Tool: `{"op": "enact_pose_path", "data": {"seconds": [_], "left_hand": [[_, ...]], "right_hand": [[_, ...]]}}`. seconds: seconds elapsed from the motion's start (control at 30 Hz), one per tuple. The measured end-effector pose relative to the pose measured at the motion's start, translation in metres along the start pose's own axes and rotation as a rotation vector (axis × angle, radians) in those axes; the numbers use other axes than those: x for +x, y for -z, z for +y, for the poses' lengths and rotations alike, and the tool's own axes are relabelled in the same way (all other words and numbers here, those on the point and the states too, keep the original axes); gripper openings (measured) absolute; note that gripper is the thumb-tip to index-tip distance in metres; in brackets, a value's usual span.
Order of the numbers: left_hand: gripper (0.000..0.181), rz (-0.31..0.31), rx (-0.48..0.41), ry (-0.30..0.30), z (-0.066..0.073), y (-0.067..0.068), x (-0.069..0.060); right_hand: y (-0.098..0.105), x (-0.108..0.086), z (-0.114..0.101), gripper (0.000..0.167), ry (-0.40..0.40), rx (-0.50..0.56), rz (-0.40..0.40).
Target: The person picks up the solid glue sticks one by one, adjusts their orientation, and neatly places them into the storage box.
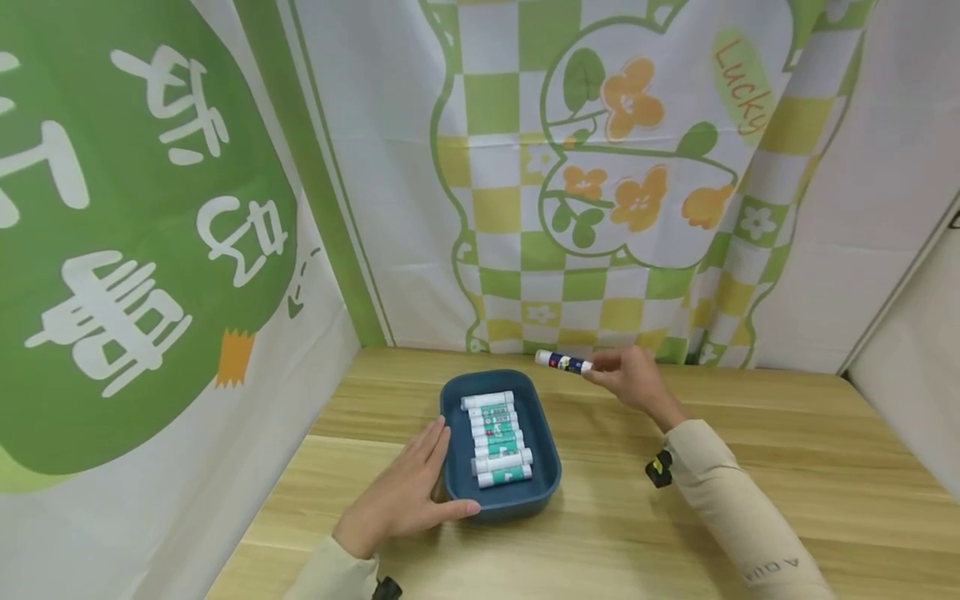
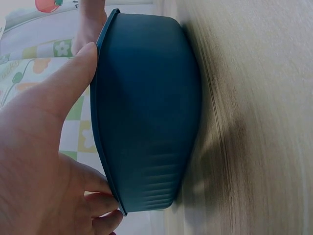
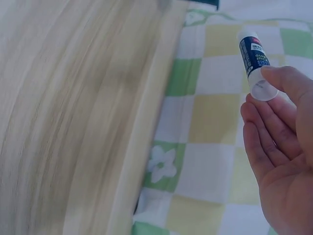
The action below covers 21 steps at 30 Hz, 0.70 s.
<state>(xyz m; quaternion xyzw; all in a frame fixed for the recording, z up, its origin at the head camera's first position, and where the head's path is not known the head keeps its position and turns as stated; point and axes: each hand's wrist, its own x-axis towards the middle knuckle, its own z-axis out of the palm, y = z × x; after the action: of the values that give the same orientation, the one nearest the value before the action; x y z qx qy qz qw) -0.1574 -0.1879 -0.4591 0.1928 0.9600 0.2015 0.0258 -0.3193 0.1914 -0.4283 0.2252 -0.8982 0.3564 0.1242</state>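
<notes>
A dark blue plastic bin [image 1: 551, 471] stands on the wooden table, with several white and green glue sticks [image 1: 498, 429] lying crosswise in a row inside it. My left hand [image 1: 408, 492] rests against the bin's left side, its fingers along the rim and its thumb on the front edge. In the left wrist view, the thumb and fingers of the left hand [image 2: 49, 137] touch the bin's rim [image 2: 94, 115]. Beyond the bin's far right corner, my right hand [image 1: 630, 379] pinches one end of a dark blue and white glue stick [image 1: 564, 362] above the table. The right wrist view shows this glue stick [image 3: 255, 56] between thumb and fingers.
The light wooden table [image 1: 622, 517] ends at the back against a checkered green, yellow and white curtain [image 1: 555, 292]. A white cloth with a large green print [image 1: 135, 333] hangs along the left side. A pale wall [image 1: 915, 358] borders the right.
</notes>
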Motion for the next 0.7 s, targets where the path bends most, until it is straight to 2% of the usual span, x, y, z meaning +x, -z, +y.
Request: {"op": "enact_pose_path", "data": {"seconds": [0.17,0.43,0.7], "left_hand": [[0.122,-0.011,0.003,0.0,0.0,0.0,0.0],[0.121,-0.018,0.002,0.006,0.0,-0.001,0.0],[0.119,-0.019,0.009,0.008,0.002,0.0,0.001]], "right_hand": [[0.003,-0.006,-0.015,0.02,0.039,0.038,-0.024],[0.003,-0.013,-0.033,0.03,0.048,0.057,-0.102],[-0.011,-0.024,-0.044,0.017,0.141,0.093,-0.162]]}}
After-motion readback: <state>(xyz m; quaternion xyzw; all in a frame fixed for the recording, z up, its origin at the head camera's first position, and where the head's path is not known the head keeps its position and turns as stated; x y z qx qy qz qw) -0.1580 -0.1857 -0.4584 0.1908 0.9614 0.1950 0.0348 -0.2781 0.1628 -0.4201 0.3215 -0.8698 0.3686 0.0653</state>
